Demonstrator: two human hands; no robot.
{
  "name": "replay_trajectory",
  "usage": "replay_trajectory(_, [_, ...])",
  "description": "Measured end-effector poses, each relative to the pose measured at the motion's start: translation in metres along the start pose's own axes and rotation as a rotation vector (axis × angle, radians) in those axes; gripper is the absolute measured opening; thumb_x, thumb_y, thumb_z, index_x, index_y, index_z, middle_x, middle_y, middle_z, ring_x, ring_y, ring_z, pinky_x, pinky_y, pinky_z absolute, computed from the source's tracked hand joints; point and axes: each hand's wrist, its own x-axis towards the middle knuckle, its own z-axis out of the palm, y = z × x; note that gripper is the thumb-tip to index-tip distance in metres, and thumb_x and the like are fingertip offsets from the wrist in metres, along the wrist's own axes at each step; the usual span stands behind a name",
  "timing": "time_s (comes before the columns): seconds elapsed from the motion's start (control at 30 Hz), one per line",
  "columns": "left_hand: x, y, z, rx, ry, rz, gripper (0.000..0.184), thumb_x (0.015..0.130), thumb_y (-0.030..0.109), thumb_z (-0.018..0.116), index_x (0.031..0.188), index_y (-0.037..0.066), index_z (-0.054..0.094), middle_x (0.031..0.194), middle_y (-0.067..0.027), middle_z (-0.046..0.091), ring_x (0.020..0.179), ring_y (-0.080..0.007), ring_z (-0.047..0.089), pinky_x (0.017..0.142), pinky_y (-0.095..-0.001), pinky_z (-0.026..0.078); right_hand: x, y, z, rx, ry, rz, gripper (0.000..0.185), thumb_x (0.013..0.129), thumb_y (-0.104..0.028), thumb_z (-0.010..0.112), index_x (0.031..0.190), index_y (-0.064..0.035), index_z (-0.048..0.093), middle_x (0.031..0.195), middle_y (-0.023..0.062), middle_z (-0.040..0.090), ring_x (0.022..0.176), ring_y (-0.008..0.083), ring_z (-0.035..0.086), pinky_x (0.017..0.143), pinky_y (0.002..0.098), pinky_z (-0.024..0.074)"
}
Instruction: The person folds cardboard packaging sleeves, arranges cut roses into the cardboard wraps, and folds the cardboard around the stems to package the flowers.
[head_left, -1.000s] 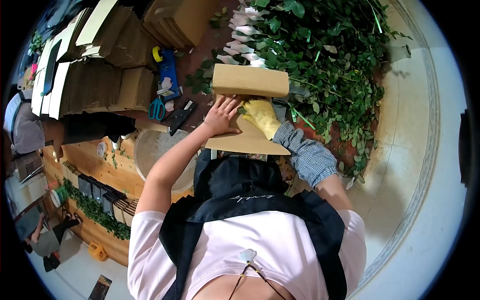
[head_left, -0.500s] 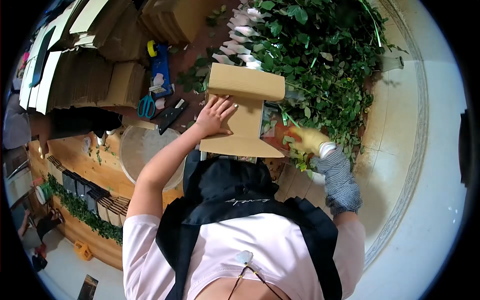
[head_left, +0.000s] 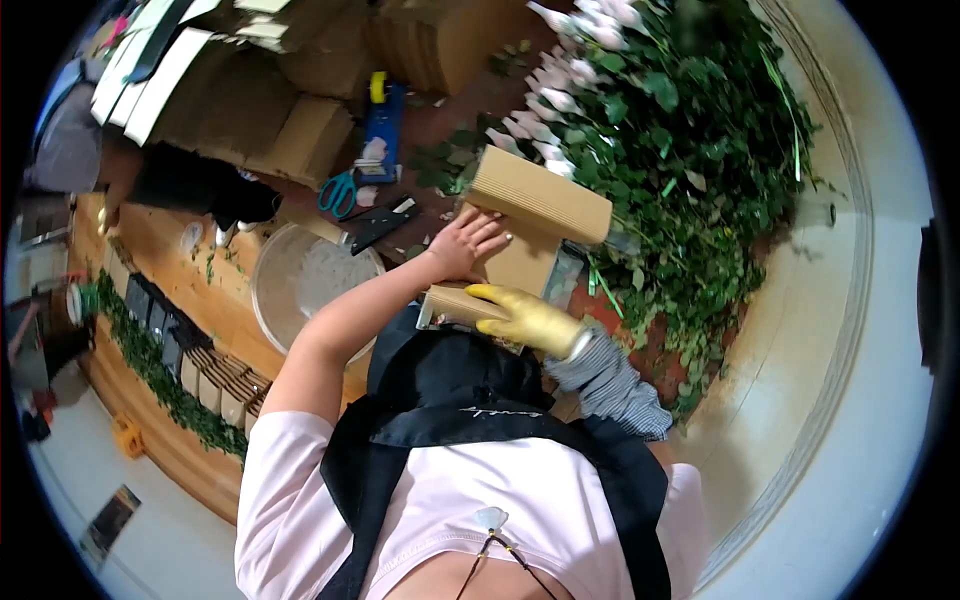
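Observation:
A brown corrugated cardboard sheet (head_left: 518, 258) lies in front of me at the table edge, its far end (head_left: 540, 195) rolled or folded over. My left hand (head_left: 465, 243), bare, rests flat on the middle of the sheet with fingers spread. In a yellow glove, my right hand (head_left: 525, 317) grips the right end of the near flap (head_left: 458, 303), which is bent up toward the sheet. Part of its grip is hidden. Beyond the cardboard lie pale pink roses (head_left: 535, 120) in white sleeves, with leafy stems (head_left: 690, 220) stretching right.
Left of the cardboard lie a black stapler-like tool (head_left: 383, 225), teal-handled scissors (head_left: 338, 195) and a blue tape dispenser (head_left: 384, 125). Stacks of cardboard (head_left: 225, 100) stand at the back left. A round clear tub (head_left: 310, 280) is below. Another person (head_left: 75, 140) stands at far left.
My right hand has moved left from beside the leaves onto the near flap, which is now bent up. My left hand stays on the sheet. The whole view has turned somewhat.

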Motion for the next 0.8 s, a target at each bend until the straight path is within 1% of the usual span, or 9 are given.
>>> replay_trajectory(0.1, [-0.003, -0.004, -0.013, -0.077, -0.038, 0.019, 0.092, 0.074, 0.071, 0.063, 0.144, 0.014, 0.044, 0.144, -0.0133, 0.046, 0.141, -0.0299, 0.034, 0.12, -0.0508, 0.012, 0.017, 0.024, -0.043, 0.291, 0.07, 0.043, 0.066, 0.089, -0.033, 0.069, 0.141, -0.0027, 0.043, 0.134, 0.0236, 0.055, 0.121, 0.0362, 0.056, 0.101, 0.0389, 0.045])
replay_trajectory(0.13, [-0.006, -0.013, -0.024, -0.216, 0.108, 0.102, 0.074, 0.082, 0.053, 0.067, 0.14, 0.012, 0.048, 0.138, -0.0146, 0.05, 0.132, -0.0323, 0.045, 0.113, -0.0471, 0.031, 0.022, 0.043, -0.051, 0.181, 0.183, 0.079, 0.07, 0.088, -0.036, 0.07, 0.142, -0.0023, 0.041, 0.137, 0.0235, 0.052, 0.122, 0.0363, 0.054, 0.102, 0.0386, 0.0443])
replay_trajectory(0.17, [-0.016, -0.018, -0.025, -0.306, 0.136, 0.067, 0.065, 0.084, 0.043, 0.067, 0.137, 0.011, 0.049, 0.131, -0.0151, 0.053, 0.122, -0.0333, 0.051, 0.103, -0.0446, 0.04, 0.033, 0.06, -0.059, -0.425, 0.058, 0.372, 0.081, 0.081, -0.043, 0.075, 0.143, -0.0017, 0.041, 0.14, 0.0222, 0.05, 0.124, 0.0337, 0.053, 0.105, 0.0393, 0.0423])
replay_trajectory(0.23, [-0.039, -0.022, -0.052, -0.381, 0.107, -0.063, 0.048, 0.085, 0.021, 0.067, 0.129, 0.008, 0.054, 0.109, -0.0152, 0.062, 0.094, -0.0339, 0.063, 0.076, -0.0402, 0.053, 0.029, 0.095, -0.03, -0.861, 0.01, 0.211, 0.105, 0.071, -0.051, 0.079, 0.15, -0.0033, 0.029, 0.15, 0.0215, 0.038, 0.137, 0.0352, 0.038, 0.113, 0.0503, 0.0287])
replay_trajectory(0.33, [-0.096, -0.04, -0.126, -0.457, 0.349, -0.43, 0.034, 0.083, 0.014, 0.067, 0.116, 0.009, 0.064, 0.093, -0.0135, 0.067, 0.086, -0.0321, 0.066, 0.074, -0.0381, 0.054, 0.037, 0.092, -0.007, -1.125, -0.029, 0.332, 0.12, 0.067, -0.054, 0.08, 0.155, -0.006, 0.014, 0.159, 0.0201, 0.02, 0.146, 0.0388, 0.018, 0.117, 0.0574, 0.0127])
replay_trajectory(0.4, [-0.121, -0.077, -0.149, -0.308, 0.688, -0.723, 0.03, 0.083, 0.013, 0.067, 0.113, 0.01, 0.067, 0.091, -0.0137, 0.068, 0.089, -0.0332, 0.067, 0.078, -0.0394, 0.054, 0.039, 0.091, -0.001, -1.104, -0.022, 0.335, 0.125, 0.066, -0.056, 0.08, 0.156, -0.0059, 0.009, 0.16, 0.0191, 0.017, 0.147, 0.0376, 0.016, 0.118, 0.0547, 0.0131])
replay_trajectory(0.5, [-0.138, -0.142, -0.158, -0.098, 0.728, -0.987, 0.043, 0.082, 0.017, 0.072, 0.123, 0.007, 0.06, 0.105, -0.0177, 0.066, 0.095, -0.0374, 0.066, 0.082, -0.0422, 0.054, 0.042, 0.08, -0.006, -1.091, -0.058, 0.43, 0.125, 0.067, -0.054, 0.08, 0.156, -0.0041, 0.007, 0.161, 0.018, 0.016, 0.147, 0.037, 0.016, 0.117, 0.053, 0.0155])
replay_trajectory(0.67, [-0.121, -0.178, -0.157, -0.094, 0.191, -1.348, 0.067, 0.074, 0.023, 0.081, 0.128, 0.001, 0.047, 0.122, -0.0255, 0.052, 0.101, -0.0447, 0.061, 0.087, -0.0479, 0.053, 0.04, 0.077, -0.01, -1.1, -0.172, 0.486, 0.12, 0.075, -0.058, 0.071, 0.155, 0.0011, 0.003, 0.161, 0.0231, 0.009, 0.148, 0.0384, 0.012, 0.119, 0.0483, 0.0122])
replay_trajectory(0.8, [-0.122, -0.182, -0.159, -0.096, 0.111, -1.341, 0.066, 0.07, 0.025, 0.084, 0.121, 0.001, 0.05, 0.117, -0.0253, 0.053, 0.104, -0.0435, 0.059, 0.088, -0.0486, 0.051, 0.035, 0.09, -0.004, -1.09, -0.046, 0.392, 0.12, 0.071, -0.053, 0.078, 0.155, -0.0026, 0.008, 0.16, 0.0197, 0.017, 0.146, 0.0366, 0.018, 0.119, 0.0508, 0.0133])
